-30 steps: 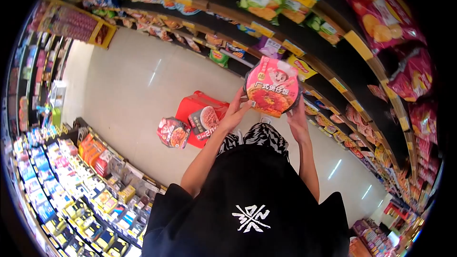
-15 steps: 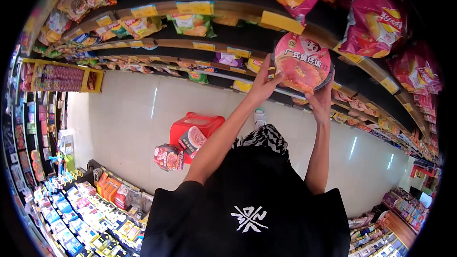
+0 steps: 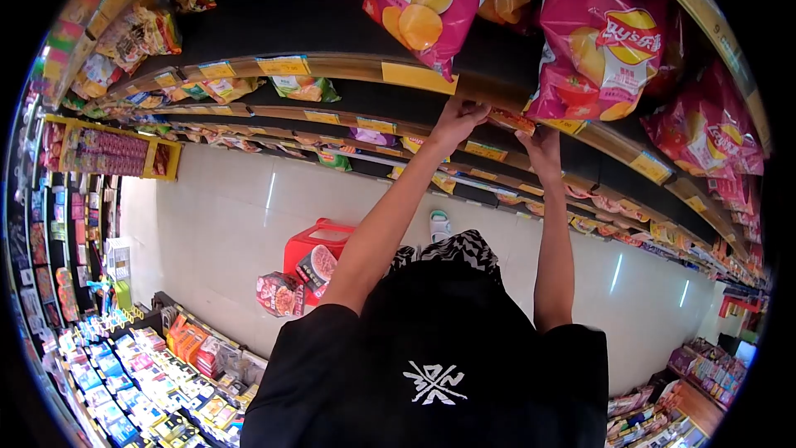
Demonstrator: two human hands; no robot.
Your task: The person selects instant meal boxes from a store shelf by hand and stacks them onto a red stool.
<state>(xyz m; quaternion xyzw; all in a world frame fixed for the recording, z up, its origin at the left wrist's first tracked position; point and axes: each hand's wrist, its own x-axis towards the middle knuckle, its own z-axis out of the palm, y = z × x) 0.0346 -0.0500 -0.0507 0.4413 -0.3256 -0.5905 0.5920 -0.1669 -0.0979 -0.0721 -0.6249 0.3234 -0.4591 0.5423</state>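
A: ok so what are the hands doing?

B: Both on one thing. The left hand [image 3: 458, 126] has bent fingers at one end of a red package [image 3: 512, 121], the right hand [image 3: 543, 152] has the other end. Grip's only as wide as the package, so it's pinned between them.

A: Flat grip or fingertips?

B: Fingertips, mostly. Left thumb I can't make out, and only a strip of the package shows — the rest is hidden.

A: And where's it sitting?

B: Right at the gap below the upper shelf [image 3: 274, 25] edge, beside a big yellow price tag [image 3: 419, 77]. Can't tell if it's touching the shelf underneath.

A: What's around it?

B: A pink chip bag [image 3: 601, 41] hangs over the edge just above the right hand, with another pink bag [image 3: 427, 12] up left.

A: Anything lower down?

B: Yeah, on the floor [image 3: 215, 224] left of the left arm: a red plastic thing [image 3: 300, 250] — basket or stool, dunno — with a dark bowl pack [image 3: 316, 269] against it and a reddish pack [image 3: 280, 294] next to that.
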